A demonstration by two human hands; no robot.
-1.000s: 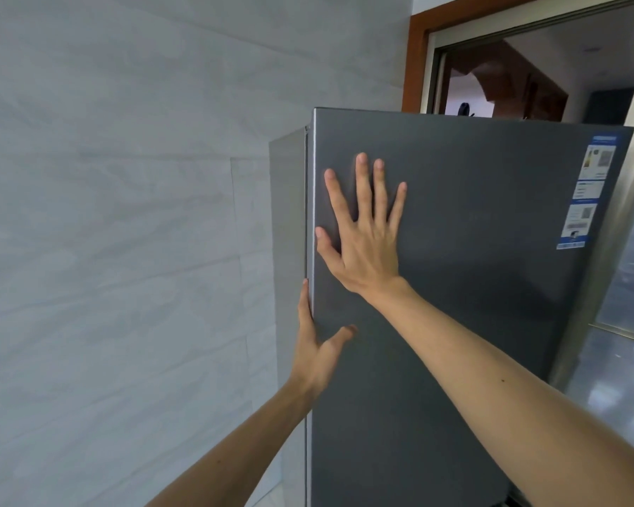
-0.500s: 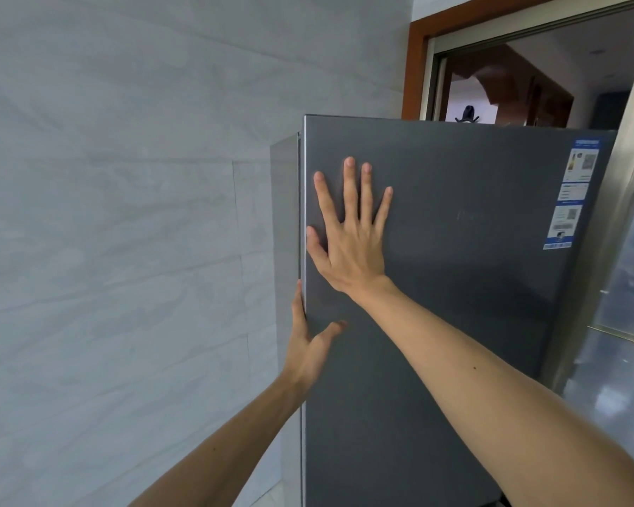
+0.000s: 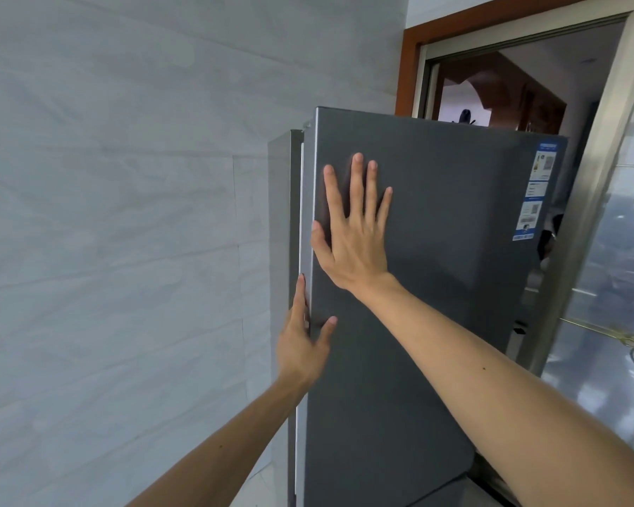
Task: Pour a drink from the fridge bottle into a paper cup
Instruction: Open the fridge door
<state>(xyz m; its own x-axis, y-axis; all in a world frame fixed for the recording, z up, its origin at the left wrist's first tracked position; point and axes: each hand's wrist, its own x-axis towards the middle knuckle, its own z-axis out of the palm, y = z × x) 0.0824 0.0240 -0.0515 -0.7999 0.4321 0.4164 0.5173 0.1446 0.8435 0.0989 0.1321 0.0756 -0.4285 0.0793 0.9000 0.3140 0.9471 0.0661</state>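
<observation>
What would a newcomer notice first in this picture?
The right hand lies spread flat on the grey fridge door, centre frame. Just below, the left hand grips the door's left edge, where a white seal shows in a narrow gap. At its upper right sit blue-white stickers.
</observation>
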